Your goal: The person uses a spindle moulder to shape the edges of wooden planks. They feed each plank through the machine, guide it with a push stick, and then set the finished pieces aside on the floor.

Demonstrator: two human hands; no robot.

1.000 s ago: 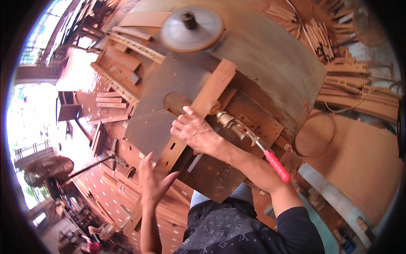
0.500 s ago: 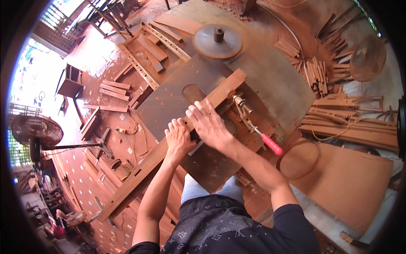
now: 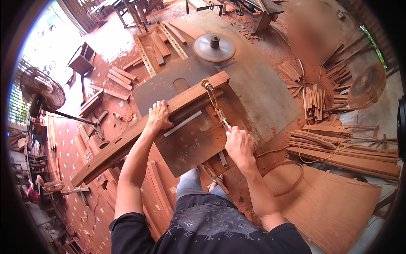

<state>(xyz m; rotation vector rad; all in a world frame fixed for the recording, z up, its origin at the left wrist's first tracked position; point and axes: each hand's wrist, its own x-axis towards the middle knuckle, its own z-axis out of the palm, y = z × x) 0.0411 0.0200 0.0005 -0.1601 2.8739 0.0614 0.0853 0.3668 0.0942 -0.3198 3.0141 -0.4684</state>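
A long brown wooden beam [image 3: 122, 136] lies diagonally across a dark metal plate [image 3: 186, 154] on the worktable. My left hand [image 3: 158, 116] grips the beam near its middle, fingers over the far edge. At its right end, the round tip of a metal toggle clamp [image 3: 216, 111] sits against the beam's top. My right hand [image 3: 240, 146] is closed round the clamp's handle, hiding nearly all of its red grip. A pale strip [image 3: 183, 123] lies on the plate between my hands. Beyond the beam, a large circular saw blade [image 3: 207, 51] lies flat around an upright spindle.
Slotted rails and short boards [image 3: 160, 44] lie at the far left of the worktable [image 3: 270, 97]. A standing fan [image 3: 44, 89] is at left. Stacked wood strips [image 3: 317, 101], thick timbers [image 3: 342, 152] and a curved brown panel [image 3: 325, 207] fill the right side.
My right hand has left the beam and taken hold of the clamp handle, whose red grip was bare before. My left hand stays on the beam. The view has shifted.
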